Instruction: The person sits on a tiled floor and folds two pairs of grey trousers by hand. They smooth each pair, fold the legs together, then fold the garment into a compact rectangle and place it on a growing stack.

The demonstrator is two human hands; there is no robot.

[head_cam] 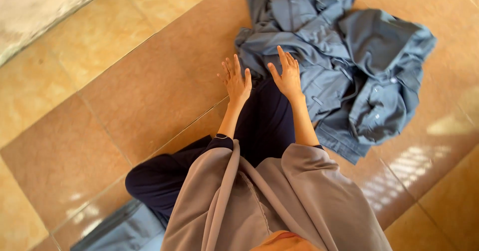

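I sit on a tiled floor with both arms stretched forward. My left hand (pixel 236 83) is open, fingers spread, hovering just left of a crumpled pile of blue-grey garments (pixel 344 61). My right hand (pixel 287 74) is also open with fingers apart, over the near left edge of that pile; whether it touches the cloth I cannot tell. Neither hand holds anything. The pile looks like shirts or jackets with buttons, heaped loosely in front of my legs in dark trousers (pixel 259 126).
Glossy orange-brown floor tiles (pixel 149 81) surround me. A pale wall or step (pixel 35 6) runs along the upper left. Another piece of blue-grey cloth (pixel 124 231) lies by my left knee at the bottom edge. My grey-brown loose sleeves (pixel 279 201) fill the lower middle.
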